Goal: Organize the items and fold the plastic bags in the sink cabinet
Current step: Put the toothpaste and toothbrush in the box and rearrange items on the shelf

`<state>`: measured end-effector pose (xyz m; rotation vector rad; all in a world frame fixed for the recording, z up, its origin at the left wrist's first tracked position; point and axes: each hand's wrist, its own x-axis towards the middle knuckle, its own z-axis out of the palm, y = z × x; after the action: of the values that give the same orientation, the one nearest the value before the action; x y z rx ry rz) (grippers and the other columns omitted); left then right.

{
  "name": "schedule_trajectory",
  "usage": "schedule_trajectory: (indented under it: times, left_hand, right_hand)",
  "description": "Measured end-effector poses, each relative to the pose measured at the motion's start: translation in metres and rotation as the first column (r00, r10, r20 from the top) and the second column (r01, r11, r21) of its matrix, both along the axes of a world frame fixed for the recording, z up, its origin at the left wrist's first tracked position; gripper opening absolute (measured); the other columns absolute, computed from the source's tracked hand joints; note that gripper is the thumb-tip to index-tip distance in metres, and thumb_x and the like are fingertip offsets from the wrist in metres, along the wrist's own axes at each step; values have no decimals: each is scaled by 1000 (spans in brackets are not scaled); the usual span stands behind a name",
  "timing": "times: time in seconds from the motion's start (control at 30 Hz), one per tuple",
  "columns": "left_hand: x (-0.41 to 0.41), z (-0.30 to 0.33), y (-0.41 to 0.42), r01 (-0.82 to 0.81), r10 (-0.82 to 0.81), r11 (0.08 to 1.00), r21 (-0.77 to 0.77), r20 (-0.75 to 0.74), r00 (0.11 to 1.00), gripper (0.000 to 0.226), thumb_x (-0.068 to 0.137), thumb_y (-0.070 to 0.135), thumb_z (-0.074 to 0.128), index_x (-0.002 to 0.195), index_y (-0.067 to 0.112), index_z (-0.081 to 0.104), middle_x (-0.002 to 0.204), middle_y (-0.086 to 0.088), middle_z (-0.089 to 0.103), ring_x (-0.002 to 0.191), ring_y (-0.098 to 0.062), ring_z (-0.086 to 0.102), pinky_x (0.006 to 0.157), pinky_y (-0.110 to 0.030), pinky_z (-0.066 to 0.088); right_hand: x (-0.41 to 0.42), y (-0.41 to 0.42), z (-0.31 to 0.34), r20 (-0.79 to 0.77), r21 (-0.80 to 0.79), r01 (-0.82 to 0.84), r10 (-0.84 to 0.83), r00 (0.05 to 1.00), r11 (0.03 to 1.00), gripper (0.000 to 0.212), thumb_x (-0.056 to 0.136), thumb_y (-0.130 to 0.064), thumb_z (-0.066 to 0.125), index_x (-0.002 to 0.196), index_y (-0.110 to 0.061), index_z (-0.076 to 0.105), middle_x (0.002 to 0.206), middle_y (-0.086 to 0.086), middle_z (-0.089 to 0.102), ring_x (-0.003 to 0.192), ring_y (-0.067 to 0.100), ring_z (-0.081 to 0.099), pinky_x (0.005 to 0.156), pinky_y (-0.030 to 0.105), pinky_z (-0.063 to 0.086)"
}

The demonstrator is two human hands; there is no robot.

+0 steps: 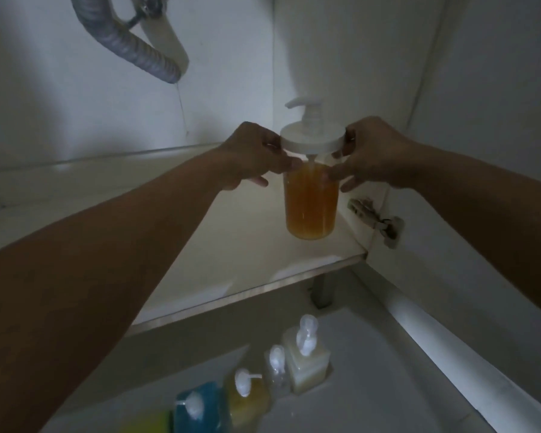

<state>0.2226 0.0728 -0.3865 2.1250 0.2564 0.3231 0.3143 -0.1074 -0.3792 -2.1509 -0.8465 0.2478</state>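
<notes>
While both hands pinch its white lid, the amber pump bottle (311, 201) hangs above the cabinet shelf (231, 245). Left hand (250, 151) and right hand (375, 154) — each grip pinching the rim. Four dispensers (306, 360) stand near, below.

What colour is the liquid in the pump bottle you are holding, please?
Amber orange; the bottle shows best in the head view.

Your left hand (256, 157) and right hand (372, 154) pinch the white lid rim of the amber pump dispenser (311, 195) above the cabinet shelf (231, 245), far of the row of pump bottles (263, 379) on the floor (372, 385).
</notes>
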Motion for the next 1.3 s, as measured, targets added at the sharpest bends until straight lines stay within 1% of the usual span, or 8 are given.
schedule_trajectory:
  times: [0.3,0.47,0.57,0.77,0.97,1.1,1.2,1.3]
  left_hand:
    - [83,-38,88,-106,112,972,-209,18,994,55,77,7,78,128,5,57,121,-4,64,106,-21,63,77,-35,59]
    - [114,-52,118,-86,103,963,-257,53,993,29,77,0,76,98,11,59,112,-11,64,96,-23,68,79,-39,59]
    - [132,-60,131,-87,111,940,-331,52,993,30,84,0,69,109,9,57,107,-6,62,83,-11,69,74,-27,59]
    - [166,-79,145,-138,168,965,-224,119,979,33,78,6,76,107,17,65,102,4,61,105,-24,63,91,-42,55]
    - [191,-124,153,-358,366,924,-139,41,930,25,75,15,79,99,11,73,95,-2,70,89,-20,68,80,-38,59]
    - [202,-150,155,-393,392,918,-59,-29,920,36,80,16,75,115,11,70,103,-3,70,92,-10,61,70,-15,41]
    - [216,-157,156,-383,382,924,-6,-67,922,40,80,19,71,120,16,67,112,-7,69,104,-22,64,76,-22,44]
    - [226,-158,154,-348,350,937,35,-76,934,42,79,29,67,118,15,63,106,-8,69,100,-27,64,77,-31,49]
  right_hand:
    - [80,114,-34,-16,57,42,-41,999,998,54,66,8,80,114,4,55,113,22,61,96,38,67,76,57,58]
    - [113,151,-50,1,120,57,-57,998,991,93,69,0,83,146,-12,30,134,11,45,112,31,55,66,49,60]
    - [130,163,-58,85,83,46,-54,995,995,101,66,-5,86,148,-17,29,134,11,45,112,31,56,67,53,60]
    - [167,177,-68,120,121,-13,-2,993,993,82,66,-15,88,136,-17,47,127,7,53,112,29,58,73,56,59]
    - [191,201,-68,270,62,27,-43,962,998,83,70,-15,83,144,-22,46,135,5,56,115,27,60,90,45,55]
    - [203,216,-62,344,-35,51,-36,938,998,83,70,-28,85,143,-26,47,128,11,57,101,32,61,78,46,58]
    - [212,228,-60,361,-69,100,-69,930,993,70,77,-19,78,140,-28,50,125,10,59,89,33,64,60,44,60]
    - [224,240,-59,338,-56,129,-103,936,990,55,84,-9,67,135,-26,55,121,9,63,91,33,67,69,47,60]
